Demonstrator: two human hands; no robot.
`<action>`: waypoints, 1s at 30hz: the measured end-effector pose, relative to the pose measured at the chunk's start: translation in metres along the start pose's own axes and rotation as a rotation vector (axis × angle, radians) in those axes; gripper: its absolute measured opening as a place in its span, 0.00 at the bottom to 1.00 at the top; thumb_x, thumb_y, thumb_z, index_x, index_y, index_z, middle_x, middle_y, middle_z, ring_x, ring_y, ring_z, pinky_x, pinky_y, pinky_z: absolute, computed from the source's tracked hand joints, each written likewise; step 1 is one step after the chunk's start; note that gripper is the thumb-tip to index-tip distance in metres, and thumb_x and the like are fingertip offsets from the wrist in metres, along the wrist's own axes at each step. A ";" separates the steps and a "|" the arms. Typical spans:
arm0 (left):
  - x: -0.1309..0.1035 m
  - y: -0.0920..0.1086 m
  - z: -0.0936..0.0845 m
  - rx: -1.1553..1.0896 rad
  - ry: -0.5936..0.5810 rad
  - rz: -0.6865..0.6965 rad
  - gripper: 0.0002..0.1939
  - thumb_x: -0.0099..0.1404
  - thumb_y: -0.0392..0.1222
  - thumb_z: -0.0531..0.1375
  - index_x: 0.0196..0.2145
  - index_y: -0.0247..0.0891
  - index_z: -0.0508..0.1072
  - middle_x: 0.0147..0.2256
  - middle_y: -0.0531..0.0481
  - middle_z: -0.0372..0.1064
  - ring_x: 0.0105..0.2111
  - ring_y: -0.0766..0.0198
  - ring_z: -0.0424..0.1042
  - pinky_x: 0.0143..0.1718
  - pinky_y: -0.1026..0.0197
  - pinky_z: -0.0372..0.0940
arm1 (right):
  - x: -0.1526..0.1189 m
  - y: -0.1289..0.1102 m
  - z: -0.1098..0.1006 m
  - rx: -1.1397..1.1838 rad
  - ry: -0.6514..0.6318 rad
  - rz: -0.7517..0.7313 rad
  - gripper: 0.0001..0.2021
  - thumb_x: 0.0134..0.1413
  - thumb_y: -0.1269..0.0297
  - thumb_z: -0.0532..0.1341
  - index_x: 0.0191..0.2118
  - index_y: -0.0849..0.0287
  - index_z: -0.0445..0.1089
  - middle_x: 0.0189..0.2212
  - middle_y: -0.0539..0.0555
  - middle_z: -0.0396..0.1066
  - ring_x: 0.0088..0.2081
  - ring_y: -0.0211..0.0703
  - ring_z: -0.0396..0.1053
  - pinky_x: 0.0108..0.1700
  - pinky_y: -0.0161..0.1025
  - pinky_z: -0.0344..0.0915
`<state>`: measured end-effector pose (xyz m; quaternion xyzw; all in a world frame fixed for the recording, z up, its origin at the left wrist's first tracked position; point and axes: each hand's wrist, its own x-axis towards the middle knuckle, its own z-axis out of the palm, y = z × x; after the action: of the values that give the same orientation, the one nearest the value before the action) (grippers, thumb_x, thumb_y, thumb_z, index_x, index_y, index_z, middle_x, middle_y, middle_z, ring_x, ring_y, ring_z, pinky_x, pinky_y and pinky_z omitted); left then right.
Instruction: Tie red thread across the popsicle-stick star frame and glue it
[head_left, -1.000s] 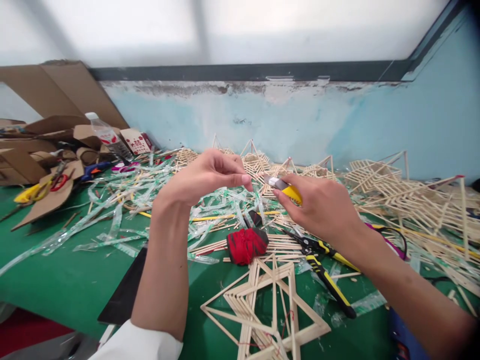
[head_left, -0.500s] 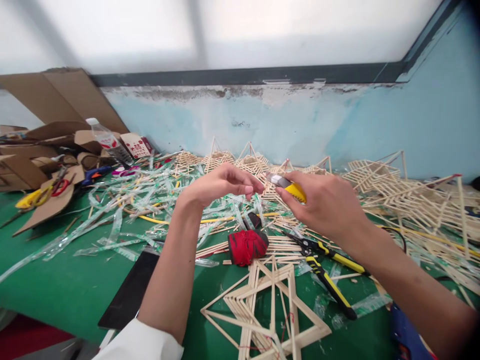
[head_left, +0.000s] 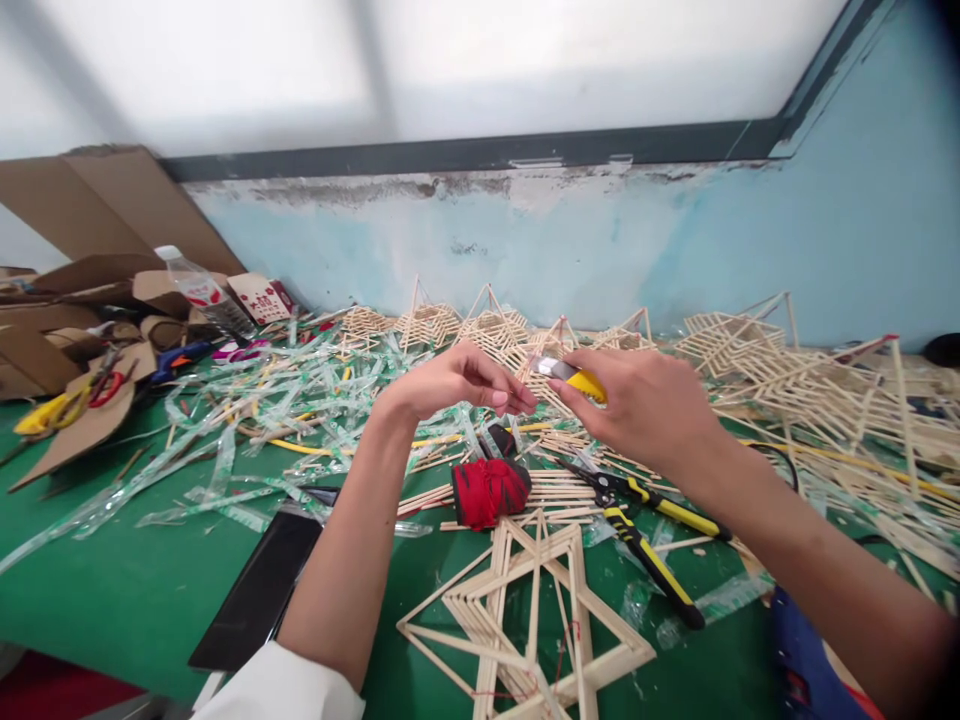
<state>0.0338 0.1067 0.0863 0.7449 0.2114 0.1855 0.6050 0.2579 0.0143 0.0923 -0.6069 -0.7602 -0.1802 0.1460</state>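
My right hand (head_left: pixel 645 405) is wrapped round a yellow utility knife (head_left: pixel 586 382), its metal front end pointing left towards my other hand. My left hand (head_left: pixel 461 380) is closed in a pinch just left of the blade; what lies between its fingertips is too small to make out. Both hands are in the air above the table. Below them sits a bundle of red thread (head_left: pixel 480 492) wound on something dark. Nearer to me lies a star-shaped frame of wooden sticks (head_left: pixel 576 570) with a loose red thread across it.
Yellow-and-black pliers (head_left: pixel 649 560) lie right of the star. Several stick frames (head_left: pixel 750 345) line the wall. Clear tape scraps (head_left: pixel 225 450) litter the green table (head_left: pixel 97 590). At left are cardboard (head_left: pixel 97 420), scissors (head_left: pixel 105 388), a bottle (head_left: pixel 206 292) and a black flat object (head_left: pixel 259 590).
The camera view has shifted slightly, so the scene sits a little further left. My hands have come slightly closer together, with the knife still in my right hand.
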 end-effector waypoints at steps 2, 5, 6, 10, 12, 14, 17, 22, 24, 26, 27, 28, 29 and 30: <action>0.000 0.000 0.001 0.020 -0.011 -0.006 0.06 0.58 0.33 0.66 0.24 0.33 0.79 0.43 0.37 0.81 0.43 0.56 0.81 0.46 0.57 0.75 | 0.000 0.001 0.002 0.012 0.006 -0.005 0.19 0.66 0.51 0.56 0.50 0.56 0.77 0.36 0.57 0.81 0.31 0.47 0.74 0.28 0.38 0.47; 0.001 0.000 0.002 0.047 -0.031 -0.021 0.06 0.57 0.34 0.66 0.23 0.33 0.79 0.41 0.39 0.82 0.42 0.58 0.81 0.46 0.58 0.75 | 0.000 0.000 0.005 0.031 0.009 -0.008 0.18 0.66 0.52 0.56 0.49 0.56 0.77 0.36 0.57 0.81 0.32 0.47 0.75 0.28 0.38 0.48; 0.001 0.000 0.002 0.058 -0.037 -0.027 0.06 0.57 0.34 0.66 0.24 0.34 0.79 0.40 0.40 0.82 0.42 0.58 0.81 0.45 0.58 0.75 | 0.000 0.000 0.006 0.037 0.013 -0.010 0.18 0.66 0.52 0.56 0.49 0.56 0.77 0.36 0.57 0.81 0.32 0.47 0.75 0.28 0.38 0.48; 0.002 0.001 0.002 0.101 -0.041 -0.027 0.04 0.56 0.33 0.67 0.24 0.35 0.80 0.34 0.42 0.82 0.36 0.60 0.80 0.38 0.61 0.73 | -0.001 0.000 0.009 0.055 0.036 -0.018 0.17 0.66 0.52 0.56 0.47 0.57 0.77 0.35 0.57 0.81 0.31 0.47 0.75 0.28 0.39 0.49; 0.002 -0.002 0.006 0.095 -0.037 -0.007 0.04 0.56 0.35 0.67 0.25 0.35 0.79 0.31 0.43 0.81 0.32 0.61 0.78 0.37 0.61 0.71 | -0.001 0.001 0.009 0.063 0.035 -0.012 0.17 0.66 0.53 0.57 0.47 0.57 0.77 0.35 0.57 0.81 0.31 0.47 0.75 0.29 0.39 0.49; 0.002 -0.012 0.016 0.061 -0.012 0.027 0.09 0.59 0.40 0.67 0.24 0.35 0.77 0.28 0.44 0.79 0.30 0.62 0.77 0.35 0.61 0.69 | -0.001 0.001 0.008 0.069 0.024 -0.010 0.17 0.66 0.53 0.56 0.47 0.57 0.77 0.36 0.57 0.81 0.32 0.47 0.75 0.29 0.39 0.49; 0.003 -0.040 0.037 -0.004 0.126 0.107 0.23 0.62 0.56 0.64 0.21 0.36 0.67 0.18 0.53 0.65 0.18 0.68 0.64 0.23 0.63 0.59 | -0.001 0.001 0.009 0.061 -0.004 -0.029 0.17 0.67 0.53 0.55 0.47 0.57 0.76 0.36 0.57 0.81 0.33 0.47 0.75 0.29 0.39 0.49; 0.002 -0.083 0.061 -0.018 0.327 0.197 0.27 0.67 0.63 0.59 0.23 0.37 0.62 0.20 0.59 0.54 0.19 0.73 0.53 0.22 0.66 0.53 | -0.002 -0.003 0.018 0.048 -0.032 -0.080 0.18 0.68 0.52 0.54 0.47 0.56 0.76 0.36 0.57 0.80 0.33 0.47 0.75 0.29 0.38 0.45; 0.001 -0.088 0.063 -0.012 0.334 0.195 0.25 0.69 0.60 0.60 0.25 0.36 0.65 0.21 0.59 0.57 0.20 0.72 0.54 0.24 0.66 0.55 | -0.003 -0.004 0.021 0.033 -0.033 -0.106 0.18 0.69 0.52 0.53 0.47 0.56 0.76 0.35 0.56 0.79 0.31 0.46 0.73 0.29 0.38 0.43; 0.000 -0.086 0.064 -0.020 0.336 0.183 0.26 0.67 0.61 0.61 0.23 0.36 0.65 0.20 0.58 0.57 0.20 0.72 0.53 0.23 0.65 0.52 | -0.003 -0.004 0.024 0.012 -0.023 -0.145 0.18 0.69 0.53 0.53 0.47 0.57 0.76 0.33 0.56 0.79 0.28 0.44 0.71 0.29 0.38 0.41; 0.000 -0.084 0.064 -0.029 0.340 0.175 0.27 0.65 0.62 0.62 0.22 0.36 0.65 0.19 0.58 0.57 0.19 0.72 0.52 0.23 0.65 0.49 | -0.003 -0.004 0.024 0.002 -0.014 -0.164 0.18 0.69 0.53 0.52 0.46 0.57 0.76 0.33 0.56 0.78 0.28 0.43 0.70 0.29 0.38 0.40; 0.000 -0.082 0.064 -0.040 0.345 0.166 0.28 0.63 0.63 0.63 0.21 0.36 0.65 0.18 0.57 0.56 0.19 0.72 0.50 0.23 0.63 0.47 | -0.003 -0.003 0.025 -0.008 -0.003 -0.180 0.18 0.69 0.53 0.52 0.46 0.58 0.77 0.32 0.56 0.78 0.27 0.42 0.69 0.28 0.38 0.40; 0.000 -0.080 0.065 -0.053 0.351 0.159 0.28 0.61 0.64 0.64 0.20 0.36 0.66 0.18 0.57 0.55 0.19 0.72 0.49 0.23 0.62 0.44 | -0.003 -0.003 0.025 -0.016 0.008 -0.194 0.19 0.69 0.54 0.52 0.45 0.58 0.77 0.31 0.56 0.77 0.27 0.41 0.68 0.28 0.38 0.39; 0.000 -0.078 0.066 -0.066 0.356 0.152 0.29 0.59 0.64 0.65 0.19 0.36 0.66 0.17 0.56 0.54 0.18 0.71 0.49 0.23 0.61 0.43 | -0.003 -0.002 0.025 -0.022 0.018 -0.203 0.19 0.69 0.54 0.52 0.45 0.58 0.77 0.30 0.56 0.77 0.26 0.41 0.68 0.28 0.38 0.39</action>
<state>0.0617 0.0668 -0.0032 0.6939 0.2519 0.3661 0.5666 0.2562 0.0224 0.0684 -0.5265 -0.8145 -0.2079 0.1270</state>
